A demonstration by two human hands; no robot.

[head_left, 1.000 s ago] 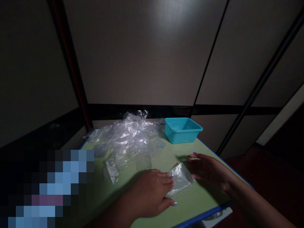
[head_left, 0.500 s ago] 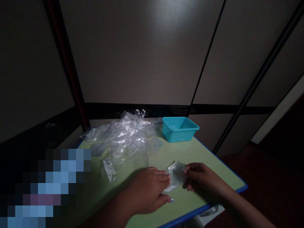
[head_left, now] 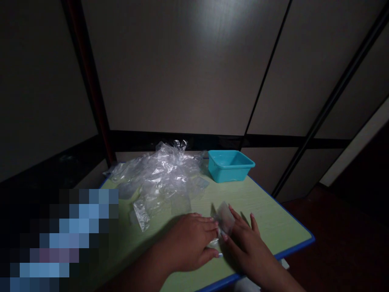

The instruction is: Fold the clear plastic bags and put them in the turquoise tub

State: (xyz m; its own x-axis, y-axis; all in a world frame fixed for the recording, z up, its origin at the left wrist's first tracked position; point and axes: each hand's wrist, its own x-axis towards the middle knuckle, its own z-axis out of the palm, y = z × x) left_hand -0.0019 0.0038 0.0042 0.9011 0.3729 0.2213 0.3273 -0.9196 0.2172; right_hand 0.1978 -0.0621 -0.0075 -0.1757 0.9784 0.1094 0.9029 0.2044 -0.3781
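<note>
A small clear plastic bag lies folded on the green table between my two hands. My left hand rests palm down on the bag's left part, fingers stretched flat. Beside it, my right hand presses flat on the bag's right side, fingers spread, with the bag's folded end sticking up by its fingertips. Neither hand grips anything.
A heap of clear plastic bags covers the table's far left. A turquoise plastic tub stands at the far right corner. The table's blue edge runs close to my right hand. Dark wall panels rise behind.
My right hand folded the bag's right end over toward the left hand, then came down flat on it. The left hand stayed pressed in place.
</note>
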